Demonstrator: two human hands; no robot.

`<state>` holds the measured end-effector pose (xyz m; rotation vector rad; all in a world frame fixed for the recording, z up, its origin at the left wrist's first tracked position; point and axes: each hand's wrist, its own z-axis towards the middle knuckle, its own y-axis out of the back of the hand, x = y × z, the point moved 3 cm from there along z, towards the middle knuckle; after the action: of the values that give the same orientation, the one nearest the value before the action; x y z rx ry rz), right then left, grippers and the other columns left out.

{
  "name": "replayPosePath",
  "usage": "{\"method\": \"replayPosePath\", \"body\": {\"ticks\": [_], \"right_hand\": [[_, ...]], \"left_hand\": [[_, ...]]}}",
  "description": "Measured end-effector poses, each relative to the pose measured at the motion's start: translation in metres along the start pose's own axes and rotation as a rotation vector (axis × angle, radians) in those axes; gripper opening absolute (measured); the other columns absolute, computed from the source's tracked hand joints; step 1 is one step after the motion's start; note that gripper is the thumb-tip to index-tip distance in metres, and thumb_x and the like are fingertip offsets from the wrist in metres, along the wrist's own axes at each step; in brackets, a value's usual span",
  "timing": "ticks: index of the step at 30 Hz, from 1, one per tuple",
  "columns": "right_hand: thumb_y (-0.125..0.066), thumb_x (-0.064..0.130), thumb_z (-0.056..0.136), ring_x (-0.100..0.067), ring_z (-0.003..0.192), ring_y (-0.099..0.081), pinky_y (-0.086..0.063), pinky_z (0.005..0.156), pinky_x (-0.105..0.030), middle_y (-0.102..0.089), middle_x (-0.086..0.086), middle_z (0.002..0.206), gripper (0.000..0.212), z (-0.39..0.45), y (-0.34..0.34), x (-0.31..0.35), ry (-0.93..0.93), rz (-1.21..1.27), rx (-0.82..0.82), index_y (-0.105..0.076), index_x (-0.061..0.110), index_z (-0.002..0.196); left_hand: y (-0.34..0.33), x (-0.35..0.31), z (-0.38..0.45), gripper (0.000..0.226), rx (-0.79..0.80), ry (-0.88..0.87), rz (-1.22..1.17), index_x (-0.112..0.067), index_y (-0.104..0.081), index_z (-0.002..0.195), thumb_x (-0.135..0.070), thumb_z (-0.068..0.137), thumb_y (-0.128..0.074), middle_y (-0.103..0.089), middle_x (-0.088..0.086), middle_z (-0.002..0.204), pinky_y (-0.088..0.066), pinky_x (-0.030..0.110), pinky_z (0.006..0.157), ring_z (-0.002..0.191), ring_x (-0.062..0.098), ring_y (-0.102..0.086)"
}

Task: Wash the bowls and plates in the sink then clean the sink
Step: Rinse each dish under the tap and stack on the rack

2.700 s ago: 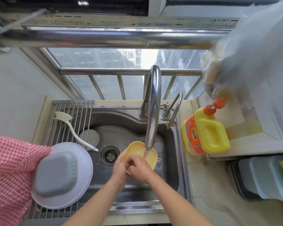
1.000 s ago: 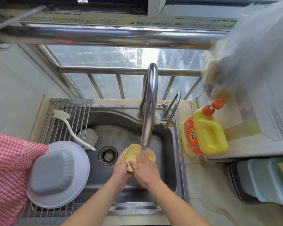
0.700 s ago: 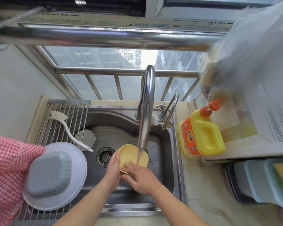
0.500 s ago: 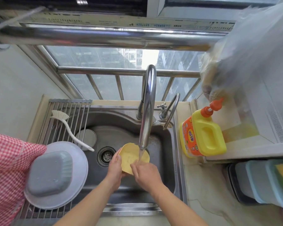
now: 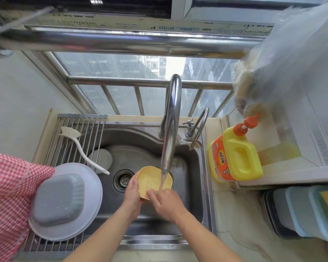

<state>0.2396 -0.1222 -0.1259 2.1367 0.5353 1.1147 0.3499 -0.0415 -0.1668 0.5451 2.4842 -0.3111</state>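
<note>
1. left hand [image 5: 132,193] fingers curled round the near-left rim of a yellow bowl [image 5: 152,181]; right hand [image 5: 166,202] pressing into its near edge, fingers mostly hidden, grip hard to tell.
2. pale yellow, squarish, wet, tilted over the sink [image 5: 194,178] under the faucet [image 5: 170,125] stream.
3. one grey bowl [image 5: 58,200] upside down on one plate [image 5: 91,210], on the rack [image 5: 80,133]; one brush [image 5: 78,142].
4. one detergent bottle [image 5: 235,157] on the counter [image 5: 244,233]; containers at right cut off.

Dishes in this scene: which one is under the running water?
The yellow bowl, held over the sink by the left hand while the right hand rubs it. The grey bowl and white plate rest on the rack.
</note>
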Motion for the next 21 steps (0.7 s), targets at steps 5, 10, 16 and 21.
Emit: {"method": "replayPosePath", "body": {"ticks": [5,10,16,21], "right_hand": [[-0.017,0.049,0.106,-0.038,0.087,-0.067,-0.043,0.068,-0.039,-0.071,-0.015,0.091,0.059,0.007,-0.001,-0.008,-0.074,-0.22,-0.06,-0.068,0.02,0.1],[-0.022,0.053,0.107,-0.038,0.112,-0.062,-0.048,0.092,-0.042,-0.064,-0.019,0.125,0.061,0.016,-0.002,-0.009,-0.245,-0.079,0.061,-0.059,0.01,0.131],[-0.04,0.059,0.095,-0.032,0.091,-0.064,-0.049,0.076,-0.04,-0.07,-0.006,0.099,0.04,0.0,-0.013,-0.004,0.045,0.019,0.061,-0.061,0.025,0.099],[-0.055,0.038,0.087,-0.028,0.085,-0.062,-0.048,0.075,-0.04,-0.07,-0.004,0.092,0.02,-0.006,-0.011,-0.013,0.141,-0.102,-0.035,-0.062,0.019,0.09]], "left_hand": [[-0.002,0.003,0.0,0.037,0.021,0.01,0.024,-0.027,-0.053,0.138,-0.027,0.111,-0.028,-0.067,0.011,0.127,-0.057,0.051,0.082,0.115,0.035,-0.064],[-0.005,0.013,-0.006,0.035,0.062,0.022,0.078,-0.03,-0.053,0.137,-0.029,0.11,-0.031,-0.068,0.008,0.125,-0.058,0.051,0.081,0.114,0.033,-0.065],[0.006,0.015,-0.001,0.034,-0.04,0.012,0.092,-0.02,-0.05,0.131,-0.035,0.11,-0.029,-0.063,0.02,0.126,-0.054,0.036,0.069,0.097,0.027,-0.062],[0.015,0.02,-0.009,0.027,-0.016,0.036,0.322,-0.025,-0.052,0.12,-0.039,0.107,-0.033,-0.06,0.011,0.118,-0.057,0.04,0.07,0.097,0.025,-0.06]]}}
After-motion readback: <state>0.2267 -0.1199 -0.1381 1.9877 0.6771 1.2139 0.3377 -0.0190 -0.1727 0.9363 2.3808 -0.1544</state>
